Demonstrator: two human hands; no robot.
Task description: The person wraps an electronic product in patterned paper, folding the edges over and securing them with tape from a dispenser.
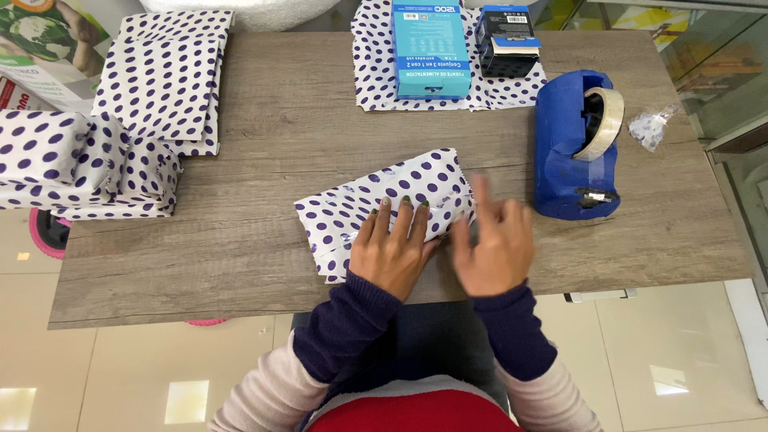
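1. Pressing flat with fingers spread, the left hand point(392, 250) holds down the wrapped parcel point(384, 210) in white paper with purple dots, gripping nothing.
2. Right hand point(494, 244) is blurred, open, at the parcel's right end, fingers empty as far as shows.
3. Parcel lies at the near middle of the wooden table point(256, 200).
4. Blue tape dispenser point(576, 148) stands just right of the hands.
5. Wrapped parcels point(88, 164) are piled at far left.
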